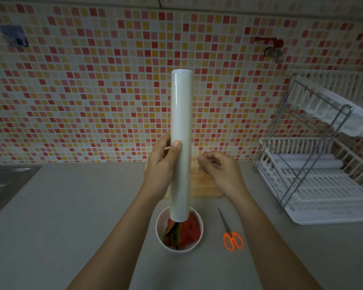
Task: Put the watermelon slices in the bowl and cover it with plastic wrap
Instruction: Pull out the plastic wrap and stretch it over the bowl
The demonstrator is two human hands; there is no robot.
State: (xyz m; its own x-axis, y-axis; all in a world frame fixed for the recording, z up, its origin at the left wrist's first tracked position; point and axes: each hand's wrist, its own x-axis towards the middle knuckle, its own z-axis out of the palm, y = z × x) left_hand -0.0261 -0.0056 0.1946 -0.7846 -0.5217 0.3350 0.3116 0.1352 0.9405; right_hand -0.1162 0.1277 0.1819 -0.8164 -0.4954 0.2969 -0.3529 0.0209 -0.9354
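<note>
One smooth white cylindrical roll of wrap (181, 143) clamped upright in the left hand (162, 166); right hand (219, 169) loosely curled, empty; one round white bowl (160, 233) holding red watermelon slices (187, 232)

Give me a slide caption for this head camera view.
Left hand holds plastic wrap roll upright above bowl of watermelon slices.
</note>
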